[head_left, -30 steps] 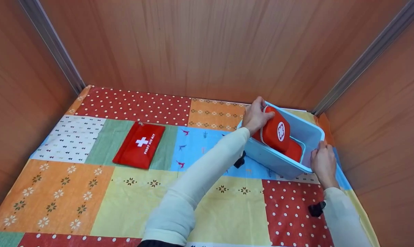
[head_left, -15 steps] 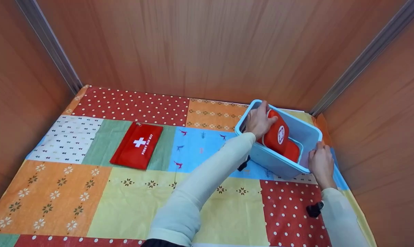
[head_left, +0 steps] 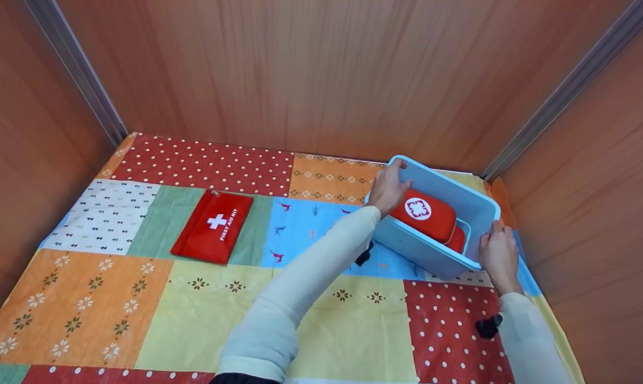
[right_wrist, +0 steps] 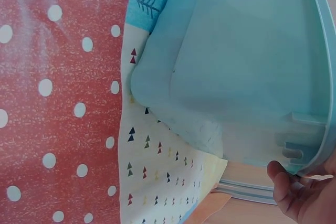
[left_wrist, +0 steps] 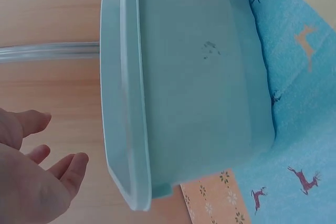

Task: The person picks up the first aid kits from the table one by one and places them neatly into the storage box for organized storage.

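Note:
A light blue plastic bin (head_left: pixel 420 249) stands at the back right. Lying inside, face up, is a red zippered first aid case (head_left: pixel 425 214) with a white round emblem. Part of another red item (head_left: pixel 458 240) with a pale blue edge shows beside and below the case. My left hand (head_left: pixel 390 191) hovers over the bin's left end; in the left wrist view its fingers are loosely bent around nothing, apart from the rim. At the right end, my right hand (head_left: pixel 500 256) grips the bin's rim, with the thumb visible at the corner in the right wrist view.
A flat red first aid pouch (head_left: pixel 212 226) with a white cross lies on the patchwork tablecloth (head_left: pixel 204 309), left of the bin. Wooden panels (head_left: pixel 321 80) rise behind and on both sides, close to the bin at the back and right.
The first aid case has gone from tilted up in my left hand to lying flat in the bin. My left hand has let go and drawn back left. The right hand stays on the rim.

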